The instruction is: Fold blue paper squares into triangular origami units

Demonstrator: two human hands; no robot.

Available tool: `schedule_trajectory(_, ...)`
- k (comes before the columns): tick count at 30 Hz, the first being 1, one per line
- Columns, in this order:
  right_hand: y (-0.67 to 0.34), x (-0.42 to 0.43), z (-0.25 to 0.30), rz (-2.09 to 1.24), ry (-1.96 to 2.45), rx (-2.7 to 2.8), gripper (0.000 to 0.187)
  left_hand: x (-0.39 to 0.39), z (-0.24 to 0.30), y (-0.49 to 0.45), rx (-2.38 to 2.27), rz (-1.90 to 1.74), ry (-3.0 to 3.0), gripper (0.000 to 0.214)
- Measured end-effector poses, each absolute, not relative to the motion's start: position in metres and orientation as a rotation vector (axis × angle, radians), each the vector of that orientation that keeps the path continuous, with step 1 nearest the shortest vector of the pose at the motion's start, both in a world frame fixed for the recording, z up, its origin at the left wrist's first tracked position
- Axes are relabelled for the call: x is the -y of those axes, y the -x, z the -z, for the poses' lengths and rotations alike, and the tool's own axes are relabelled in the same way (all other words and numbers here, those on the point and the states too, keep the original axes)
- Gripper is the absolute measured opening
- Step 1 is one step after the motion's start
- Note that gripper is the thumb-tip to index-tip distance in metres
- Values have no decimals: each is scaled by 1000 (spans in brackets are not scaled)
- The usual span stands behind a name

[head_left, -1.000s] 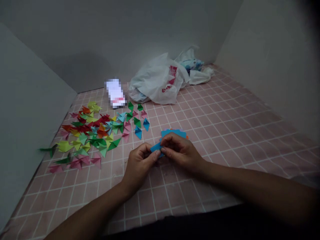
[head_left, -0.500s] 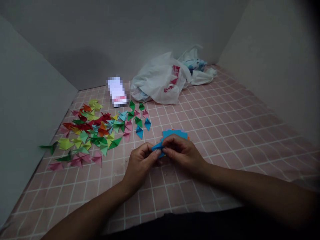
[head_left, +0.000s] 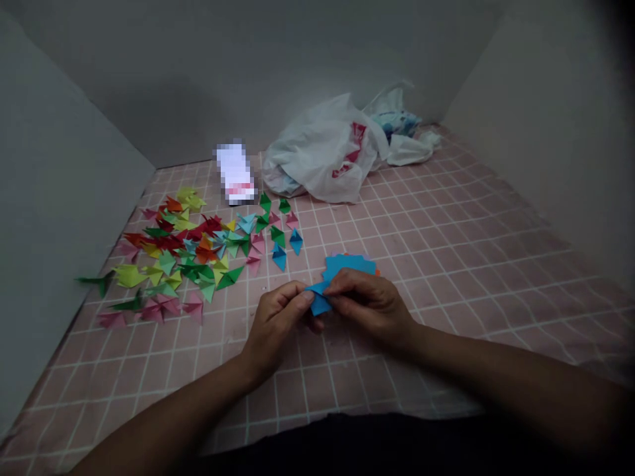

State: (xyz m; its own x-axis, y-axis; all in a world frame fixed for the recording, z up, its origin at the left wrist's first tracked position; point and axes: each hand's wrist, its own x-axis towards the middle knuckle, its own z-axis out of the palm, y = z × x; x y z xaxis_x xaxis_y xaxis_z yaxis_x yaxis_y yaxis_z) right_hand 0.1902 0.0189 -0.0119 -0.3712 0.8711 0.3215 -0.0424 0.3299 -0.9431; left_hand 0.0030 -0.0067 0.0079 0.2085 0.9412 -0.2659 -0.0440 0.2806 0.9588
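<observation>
A small piece of folded blue origami paper point(head_left: 320, 303) is pinched between my two hands, above the pink checked cloth. My left hand point(head_left: 284, 316) grips its left side between thumb and fingers. On its upper right edge, my right hand point(head_left: 370, 301) pinches with thumb and forefinger. Just behind my right hand lies a stack of paper squares point(head_left: 351, 266), blue on top, with an orange corner poking out at the right. Two folded blue paper pieces point(head_left: 279, 257) lie a little farther left.
Many folded paper pieces point(head_left: 193, 271) in green, red, yellow and pink are spread at the left. Behind them lies a lit phone point(head_left: 235, 173), blurred out. White plastic bags point(head_left: 317, 152) sit against the back wall. Walls stand left and right of the checked cloth point(head_left: 446, 264).
The blue paper has been turned or opened somewhat, so a lower flap now shows below my fingers. Both hands keep their pinch. The camera view has shifted slightly.
</observation>
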Motion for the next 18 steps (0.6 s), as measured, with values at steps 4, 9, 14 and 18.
schedule_trajectory(4,-192,-21,8,-1100,699,1763,19,7,-7,-5,-1102,-889,-963,28)
schedule_trajectory(9,-192,-22,7,-1119,747,1793,17,6,-7,-5,-1080,-910,-924,25)
schedule_trajectory(14,-190,-20,9,-1170,750,1760,18,5,-8,-4,-1117,-892,-1051,29)
schedule_trajectory(18,-188,-19,10,-1259,773,1699,14,5,-5,-3,-1179,-917,-1069,29)
